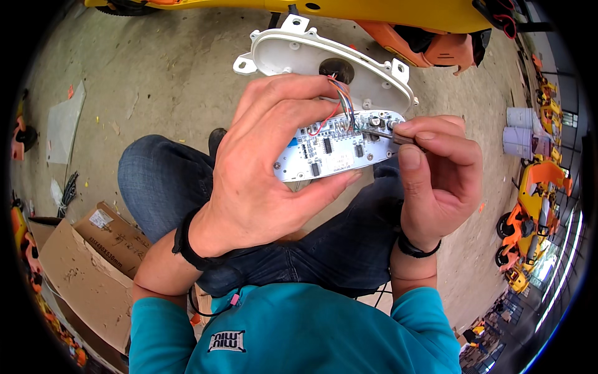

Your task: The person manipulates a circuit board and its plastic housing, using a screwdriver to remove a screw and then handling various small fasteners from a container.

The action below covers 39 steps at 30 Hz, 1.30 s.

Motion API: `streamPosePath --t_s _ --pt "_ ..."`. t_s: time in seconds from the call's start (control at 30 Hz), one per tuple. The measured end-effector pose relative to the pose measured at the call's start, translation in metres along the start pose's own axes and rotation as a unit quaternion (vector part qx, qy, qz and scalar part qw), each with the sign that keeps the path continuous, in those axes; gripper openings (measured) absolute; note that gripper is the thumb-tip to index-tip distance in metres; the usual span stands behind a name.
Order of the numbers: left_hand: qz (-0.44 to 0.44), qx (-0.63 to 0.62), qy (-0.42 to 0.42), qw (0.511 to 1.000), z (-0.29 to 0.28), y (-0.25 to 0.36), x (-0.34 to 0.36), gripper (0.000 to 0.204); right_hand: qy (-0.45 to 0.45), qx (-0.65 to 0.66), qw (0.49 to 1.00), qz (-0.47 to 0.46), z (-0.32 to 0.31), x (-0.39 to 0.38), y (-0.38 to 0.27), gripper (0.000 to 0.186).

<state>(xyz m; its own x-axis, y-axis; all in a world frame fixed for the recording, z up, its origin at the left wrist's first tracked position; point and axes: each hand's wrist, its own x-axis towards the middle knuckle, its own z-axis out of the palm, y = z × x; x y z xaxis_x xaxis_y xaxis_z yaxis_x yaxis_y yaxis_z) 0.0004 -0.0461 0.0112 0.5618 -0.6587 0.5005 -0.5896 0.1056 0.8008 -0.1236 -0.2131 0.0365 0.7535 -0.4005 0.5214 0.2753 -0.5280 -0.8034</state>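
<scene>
My left hand grips a white circuit board by its left end, thumb along the lower edge and fingers over the top. Black chips and small parts dot the board. A bundle of thin coloured wires runs from its upper part to a dark round opening in a white plastic housing just behind. Pinched in my right hand is a thin metal tool, its tip at the board near the wire ends. My fingers hide the tool's rear part, so its exact kind does not show.
An orange and yellow vehicle body spans the far edge. To the left stands an open cardboard box near a flat pale sheet. On the right are white buckets and several orange and yellow vehicles on the concrete floor.
</scene>
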Motion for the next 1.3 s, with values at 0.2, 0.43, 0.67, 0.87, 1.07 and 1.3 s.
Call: streamPosePath --t_s 0.2,0.43,0.67,0.87,1.07,1.3 --pt "-0.003 -0.002 0.001 1.0 -0.0003 -0.0004 -0.0018 0.055 -0.034 -0.012 0.999 -0.018 0.0022 0.0006 0.0016 0.024" --pt "-0.006 0.011 -0.004 1.0 -0.0012 0.0013 0.0001 0.055 -0.019 -0.009 1.0 -0.014 0.002 0.0008 0.0006 0.025" --pt "-0.009 0.001 -0.002 1.0 0.0001 -0.001 -0.0017 0.056 -0.022 -0.023 0.999 -0.028 0.0041 0.0005 0.0004 0.025" --pt "-0.026 -0.007 -0.005 1.0 -0.0007 0.0022 -0.0022 0.056 -0.016 -0.036 0.999 -0.036 0.0039 0.0002 0.0004 0.025" --pt "-0.021 -0.006 -0.004 1.0 -0.0009 -0.0004 -0.0025 0.055 -0.02 -0.031 0.998 -0.042 0.006 0.0005 0.001 0.025" --pt "-0.024 -0.003 -0.008 1.0 -0.0009 0.0005 -0.0028 0.055 -0.033 -0.03 0.998 -0.052 0.0034 0.0003 0.0032 0.025"
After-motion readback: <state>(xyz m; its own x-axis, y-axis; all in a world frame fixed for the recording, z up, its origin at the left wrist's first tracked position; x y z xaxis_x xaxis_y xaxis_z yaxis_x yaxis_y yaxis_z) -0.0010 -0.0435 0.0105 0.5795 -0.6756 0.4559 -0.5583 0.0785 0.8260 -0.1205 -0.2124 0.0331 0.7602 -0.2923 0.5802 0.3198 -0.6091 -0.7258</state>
